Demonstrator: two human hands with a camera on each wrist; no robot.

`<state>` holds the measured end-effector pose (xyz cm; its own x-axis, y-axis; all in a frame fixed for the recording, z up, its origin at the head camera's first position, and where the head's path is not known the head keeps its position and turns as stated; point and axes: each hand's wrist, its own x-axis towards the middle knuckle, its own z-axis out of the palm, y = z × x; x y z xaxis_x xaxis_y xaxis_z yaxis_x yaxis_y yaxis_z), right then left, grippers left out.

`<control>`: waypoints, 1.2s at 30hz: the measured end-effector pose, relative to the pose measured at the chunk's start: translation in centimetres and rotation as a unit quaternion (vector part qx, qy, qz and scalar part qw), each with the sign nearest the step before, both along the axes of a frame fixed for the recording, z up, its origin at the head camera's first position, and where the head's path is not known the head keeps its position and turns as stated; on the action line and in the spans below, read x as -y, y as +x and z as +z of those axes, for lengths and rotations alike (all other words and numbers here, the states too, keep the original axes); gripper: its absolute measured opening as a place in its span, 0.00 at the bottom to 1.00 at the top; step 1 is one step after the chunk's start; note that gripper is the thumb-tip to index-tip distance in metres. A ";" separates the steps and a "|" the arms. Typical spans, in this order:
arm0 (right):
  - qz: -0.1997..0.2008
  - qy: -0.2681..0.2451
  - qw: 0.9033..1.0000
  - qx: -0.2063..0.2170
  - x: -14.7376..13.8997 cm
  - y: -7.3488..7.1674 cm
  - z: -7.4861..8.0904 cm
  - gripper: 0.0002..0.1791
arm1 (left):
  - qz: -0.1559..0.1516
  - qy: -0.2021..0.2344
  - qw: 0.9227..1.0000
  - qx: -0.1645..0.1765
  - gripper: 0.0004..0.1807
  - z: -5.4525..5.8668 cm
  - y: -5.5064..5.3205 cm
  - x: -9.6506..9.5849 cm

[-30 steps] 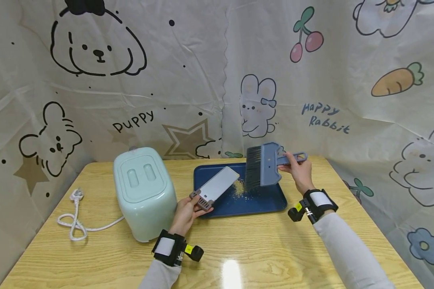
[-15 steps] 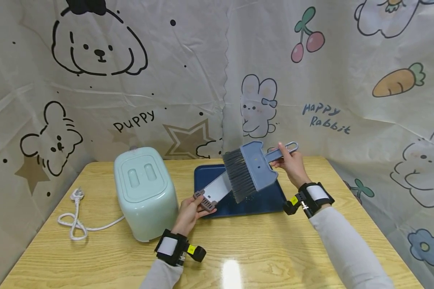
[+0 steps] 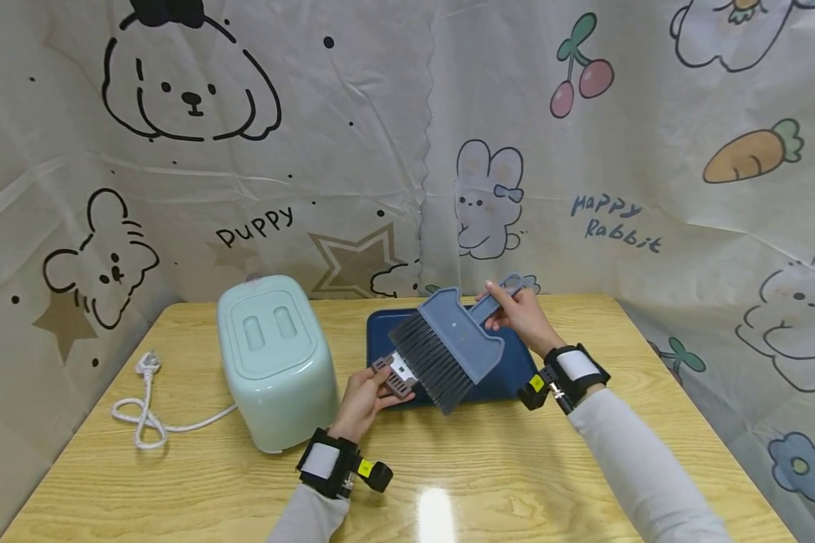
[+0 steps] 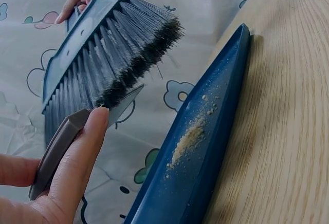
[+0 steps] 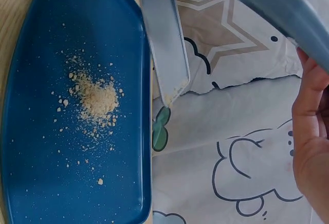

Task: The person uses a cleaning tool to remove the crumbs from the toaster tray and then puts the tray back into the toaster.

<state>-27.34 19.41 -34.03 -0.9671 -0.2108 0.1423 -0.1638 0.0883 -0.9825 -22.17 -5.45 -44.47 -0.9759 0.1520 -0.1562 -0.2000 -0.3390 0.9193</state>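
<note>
My left hand [image 3: 361,401] pinches the brown vented end of a flat metal crumb tray [image 3: 401,368], held above a blue baking tray [image 3: 389,323]. In my right hand [image 3: 528,318] is the handle of a wide blue-grey hand brush [image 3: 458,332]. Its dark bristles [image 4: 118,54] lie over the crumb tray, hiding most of it in the head view; whether they touch it I cannot tell. A few pale crumbs cling near the far end of the crumb tray in the right wrist view. Below, a heap of beige crumbs [image 5: 98,100] lies scattered on the baking tray.
To the left stands a mint-green toaster [image 3: 275,362] with a lid on top. Its white cord [image 3: 143,415] and plug lie on the wooden table [image 3: 197,490]. A printed cloth [image 3: 353,151] hangs behind and at both sides.
The brush has moved left and down, from beyond the crumb tray's far end to over it, its bristles now nearer my left hand. The left hand has shifted slightly right.
</note>
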 end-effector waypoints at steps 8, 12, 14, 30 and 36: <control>-0.016 -0.036 0.999 -0.003 -3.8 -5.3 -6.4 0.26 | 0.005 0.001 1.000 0.003 0.21 0.1 0.0 0.4; -0.047 -0.071 0.996 -0.002 -9.2 -14.2 -16.6 0.24 | 0.006 -0.002 1.000 0.003 0.20 0.0 0.1 0.4; -0.070 -0.076 0.995 0.009 -9.4 -14.2 -16.8 0.23 | 0.006 -0.003 1.000 0.004 0.20 0.0 0.1 0.5; -0.235 -0.031 0.969 0.071 -2.8 -1.3 -1.8 0.26 | 0.011 -0.010 1.000 0.010 0.20 0.0 0.1 0.5; -0.262 -0.052 0.958 0.101 -2.7 -1.7 -1.8 0.17 | 0.011 -0.012 1.000 0.007 0.20 0.0 0.1 0.6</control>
